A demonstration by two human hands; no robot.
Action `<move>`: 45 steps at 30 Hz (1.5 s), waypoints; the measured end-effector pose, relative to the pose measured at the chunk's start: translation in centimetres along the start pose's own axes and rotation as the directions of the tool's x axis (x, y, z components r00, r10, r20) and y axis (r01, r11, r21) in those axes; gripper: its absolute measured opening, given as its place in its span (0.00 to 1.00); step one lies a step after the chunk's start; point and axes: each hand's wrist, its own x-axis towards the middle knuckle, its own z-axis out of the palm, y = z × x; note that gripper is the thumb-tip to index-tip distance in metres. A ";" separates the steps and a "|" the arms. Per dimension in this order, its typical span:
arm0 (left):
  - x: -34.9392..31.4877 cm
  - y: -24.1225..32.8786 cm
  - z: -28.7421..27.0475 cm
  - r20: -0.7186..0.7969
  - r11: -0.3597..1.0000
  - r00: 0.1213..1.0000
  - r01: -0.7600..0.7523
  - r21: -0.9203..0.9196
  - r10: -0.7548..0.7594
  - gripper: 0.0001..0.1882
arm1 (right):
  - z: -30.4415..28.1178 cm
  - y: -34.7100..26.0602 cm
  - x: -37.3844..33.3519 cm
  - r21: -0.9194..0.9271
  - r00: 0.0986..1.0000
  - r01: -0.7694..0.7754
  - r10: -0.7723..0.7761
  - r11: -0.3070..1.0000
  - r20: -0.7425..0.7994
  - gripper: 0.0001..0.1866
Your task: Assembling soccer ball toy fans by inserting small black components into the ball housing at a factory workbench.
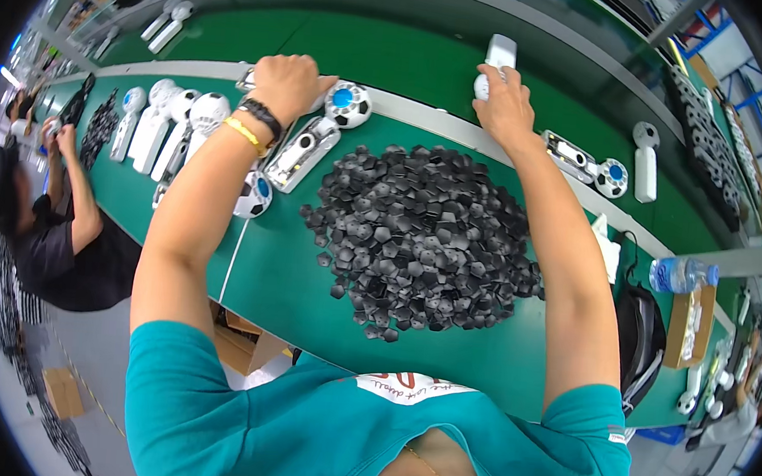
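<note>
At the far middle of the bench, my right hand [505, 112] is closed around a white ball-headed device [501, 51]. Its handle points away from me, and my fingers cover part of the round head. My left hand [284, 85] is closed over a white long-bodied device [246, 75] at the rail, mostly hidden beneath it. Just right of that hand is a ball head with a blue disc [347, 104]; below it lies an opened white handle [303, 153] with its inner parts showing. Between my forearms spreads a large heap of small black pentagon pieces [426, 237].
Several white ball-headed devices [153, 126] stand left of my left forearm. Another opened device [575, 159] and a closed one [645, 160] lie at right. A water bottle [684, 275], black bag [637, 334] and cardboard box [692, 325] are at the right edge. A co-worker [51, 221] sits at left.
</note>
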 end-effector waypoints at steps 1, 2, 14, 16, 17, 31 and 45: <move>-0.1 -0.3 0.0 -0.013 1.000 1.000 -0.017 -0.011 0.017 0.29 | 0.2 0.7 0.1 0.048 0.999 0.025 -0.023 0.999 -0.031 0.33; -0.5 -0.7 -0.2 -0.020 1.000 1.000 -0.004 -0.002 0.004 0.28 | 0.1 1.3 -0.1 0.094 0.997 0.052 -0.046 0.994 -0.063 0.33; -6.7 11.0 -10.2 0.141 -0.208 0.957 0.196 -0.958 0.252 0.28 | -7.5 -1.5 -12.5 0.982 0.995 0.023 0.095 0.190 -0.042 0.27; -8.0 13.6 -10.7 0.184 -0.517 0.924 0.343 -0.784 0.334 0.29 | -7.9 -3.3 -15.0 0.963 0.974 0.212 0.049 0.169 -0.223 0.28; -8.4 14.6 -11.1 0.161 -0.620 0.917 0.367 -0.693 0.364 0.29 | -7.9 -3.8 -16.1 0.965 0.974 0.196 0.076 0.176 -0.212 0.28; -11.7 17.0 -9.0 0.102 -0.754 0.866 0.479 -0.449 0.489 0.33 | -9.1 -0.5 -23.8 0.435 0.867 0.434 -0.235 0.789 -0.440 0.20; -11.9 16.4 -7.4 0.031 -0.789 0.866 0.469 -0.398 0.499 0.36 | -7.9 7.4 -25.3 0.262 0.967 -0.208 0.238 0.942 -0.088 0.09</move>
